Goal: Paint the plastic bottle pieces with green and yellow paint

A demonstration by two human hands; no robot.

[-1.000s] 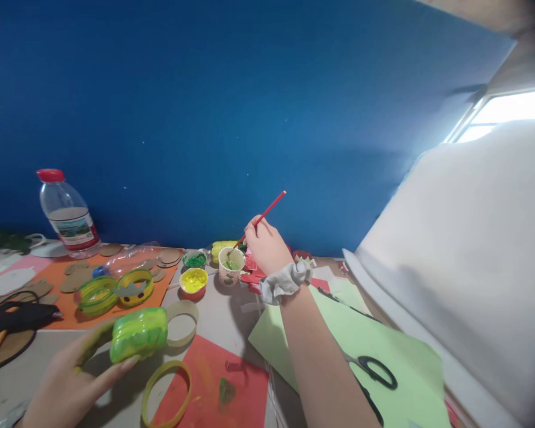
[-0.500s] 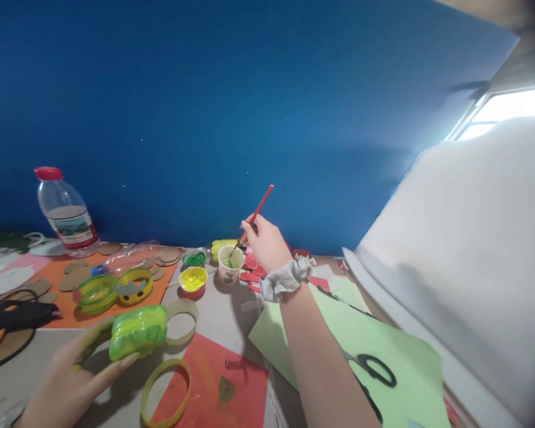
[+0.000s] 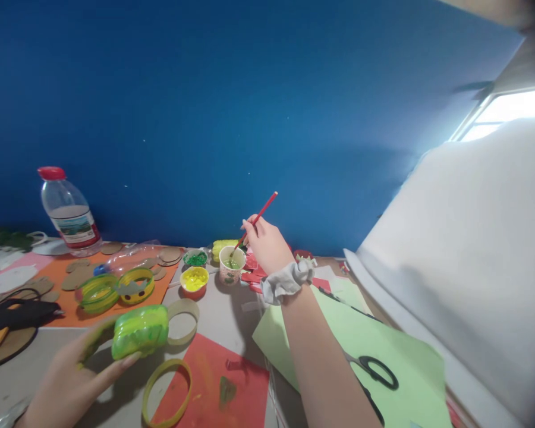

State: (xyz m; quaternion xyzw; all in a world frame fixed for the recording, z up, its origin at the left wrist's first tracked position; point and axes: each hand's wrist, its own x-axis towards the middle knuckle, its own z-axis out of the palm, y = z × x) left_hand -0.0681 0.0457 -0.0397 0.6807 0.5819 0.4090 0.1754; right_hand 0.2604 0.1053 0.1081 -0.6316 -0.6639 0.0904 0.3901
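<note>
My right hand (image 3: 266,241) grips a thin red paintbrush (image 3: 264,207), its bristle end down inside a patterned paper cup (image 3: 230,274) of greenish liquid. At lower left my left hand (image 3: 78,371) is closed on a bottle piece (image 3: 141,331) coated in wet-looking green and yellow paint; green paint also stains the fingers. Left of the paper cup stand a cup of yellow paint (image 3: 194,282) and a cup of green paint (image 3: 195,258). Close to the painted piece lie a cardboard ring (image 3: 196,324) and a yellowish ring (image 3: 145,397).
Two green-yellow rings (image 3: 97,294) rest on orange paper (image 3: 66,319). A red-capped bottle (image 3: 69,214) stands at the back left by the blue wall. Red paper (image 3: 245,389) lies in front. Black-handled scissors (image 3: 377,371) lie on pale green sheets (image 3: 414,362) at right.
The paintbrush leans slightly further to the right, with its tip still in the paper cup. My left hand keeps its hold on the painted bottle piece. The whole view has shifted a little.
</note>
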